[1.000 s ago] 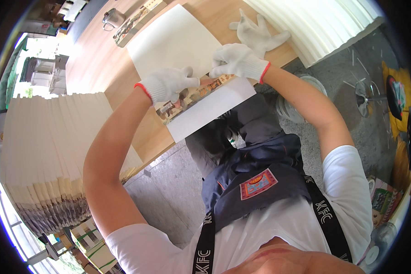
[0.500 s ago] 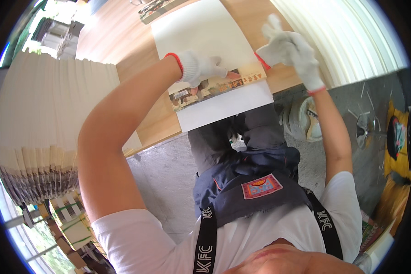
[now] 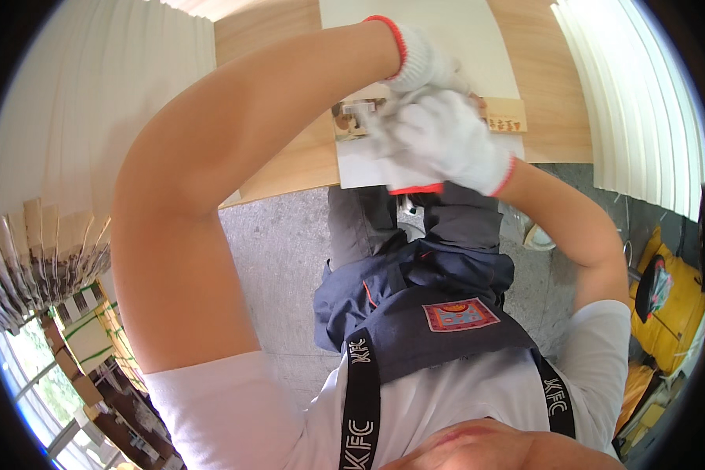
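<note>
My left hand [image 3: 431, 70], in a white knit glove with a red cuff, reaches across onto the printed strip [image 3: 507, 117] of a white sheet [image 3: 478, 39]. Its fingers look stretched out, though they are partly hidden and blurred; a bare fingertip shows. In front of it, my right hand [image 3: 446, 133], also gloved, is closed on a bunched white glove [image 3: 388, 149] whose red cuff hangs near the table edge. That loose glove is smeared by motion over the strip. Below the strip, a white flap of the sheet lies toward me.
The sheet rests on a wooden table [image 3: 290, 160]. Tall stacks of white sheets stand at the left [image 3: 102, 102] and right [image 3: 642, 102]. A yellow bag or cover [image 3: 674, 313] is at the lower right, and boxes [image 3: 86, 337] are at the lower left.
My right hand has swung left from beside the sheet, bringing the loose glove over the printed strip in front of my left hand. The view has shifted as well.
</note>
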Demonstrator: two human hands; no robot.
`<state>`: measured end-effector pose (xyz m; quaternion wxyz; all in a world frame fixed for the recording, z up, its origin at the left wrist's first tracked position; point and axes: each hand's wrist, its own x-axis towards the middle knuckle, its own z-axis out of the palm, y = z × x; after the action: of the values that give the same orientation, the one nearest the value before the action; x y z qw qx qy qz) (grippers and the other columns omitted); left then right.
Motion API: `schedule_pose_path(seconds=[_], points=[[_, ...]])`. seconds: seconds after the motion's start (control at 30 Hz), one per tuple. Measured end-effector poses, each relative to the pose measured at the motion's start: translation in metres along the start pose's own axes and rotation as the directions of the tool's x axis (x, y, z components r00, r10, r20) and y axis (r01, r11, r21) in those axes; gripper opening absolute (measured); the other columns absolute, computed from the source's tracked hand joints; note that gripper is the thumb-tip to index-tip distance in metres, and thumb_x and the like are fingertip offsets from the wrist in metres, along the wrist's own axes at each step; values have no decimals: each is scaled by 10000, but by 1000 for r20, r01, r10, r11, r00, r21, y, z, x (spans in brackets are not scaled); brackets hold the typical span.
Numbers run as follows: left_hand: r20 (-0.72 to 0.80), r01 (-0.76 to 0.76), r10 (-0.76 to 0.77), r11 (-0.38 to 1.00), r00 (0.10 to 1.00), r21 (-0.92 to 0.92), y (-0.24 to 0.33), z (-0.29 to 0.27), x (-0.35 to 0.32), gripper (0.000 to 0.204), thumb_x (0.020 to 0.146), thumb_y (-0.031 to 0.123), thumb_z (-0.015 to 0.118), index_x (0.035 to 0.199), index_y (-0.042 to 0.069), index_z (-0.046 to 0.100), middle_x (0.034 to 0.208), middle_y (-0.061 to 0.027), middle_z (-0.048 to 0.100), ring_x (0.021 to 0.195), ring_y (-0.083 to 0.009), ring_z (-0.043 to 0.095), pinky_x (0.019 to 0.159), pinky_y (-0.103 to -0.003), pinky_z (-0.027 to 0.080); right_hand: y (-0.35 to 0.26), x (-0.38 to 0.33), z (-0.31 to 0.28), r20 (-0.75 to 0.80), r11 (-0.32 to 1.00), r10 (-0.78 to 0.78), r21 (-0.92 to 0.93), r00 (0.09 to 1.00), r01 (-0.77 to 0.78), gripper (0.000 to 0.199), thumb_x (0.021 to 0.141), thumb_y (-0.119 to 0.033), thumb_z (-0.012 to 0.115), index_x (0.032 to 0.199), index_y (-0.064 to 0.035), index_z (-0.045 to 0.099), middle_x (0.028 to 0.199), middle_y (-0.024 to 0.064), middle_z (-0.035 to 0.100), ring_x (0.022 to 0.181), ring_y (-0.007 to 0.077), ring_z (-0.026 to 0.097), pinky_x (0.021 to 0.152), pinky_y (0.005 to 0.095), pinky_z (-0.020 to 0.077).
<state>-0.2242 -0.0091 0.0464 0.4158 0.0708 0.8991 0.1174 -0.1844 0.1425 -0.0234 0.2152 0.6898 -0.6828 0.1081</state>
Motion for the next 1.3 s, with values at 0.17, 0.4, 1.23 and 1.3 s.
schedule_pose_path(seconds=[0.17, 0.4, 1.23, 1.3], points=[[-158, 2, -11, 998, 987, -60, 5, 7, -8, 986, 771, 805, 576, 1447, 98, 448, 1316, -175, 597, 1062, -306, 642, 889, -466, 514, -43, 55, 37, -21, 999, -38, 17, 999, 38, 164, 790, -235, 612, 916, -134, 643, 913, 8, 610, 855, 180, 619, 740, 344, 486], [-207, 98, -92, 995, 974, 18, 10, 5, -20, 1010, 739, 880, 498, 1400, 116, 502, 1193, -169, 651, 1032, -319, 645, 863, -451, 515, -27, 35, 31, -150, 993, -24, 112, 988, 41, 166, 795, -231, 611, 917, -133, 668, 899, 25, 621, 870, 194, 637, 713, 366, 533], [-87, -192, 269, 847, 959, 496, -3, -1, -21, 757, 886, 567, 563, 1479, 125, 401, 988, -128, 718, 885, -257, 711, 824, -381, 540, 46, -44, -25, -51, 993, -76, 90, 996, 81, 287, 781, -211, 640, 1062, -167, 678, 944, -19, 615, 892, 176, 616, 798, 350, 491], [-179, -29, 75, 969, 981, 244, 2, 5, -10, 833, 866, 714, 478, 1462, 133, 435, 1044, -144, 696, 921, -281, 689, 852, -391, 532, 5, 5, 1, -60, 983, -66, 169, 996, 75, 251, 794, -241, 644, 1030, -162, 678, 936, -7, 630, 895, 178, 629, 775, 346, 508]])
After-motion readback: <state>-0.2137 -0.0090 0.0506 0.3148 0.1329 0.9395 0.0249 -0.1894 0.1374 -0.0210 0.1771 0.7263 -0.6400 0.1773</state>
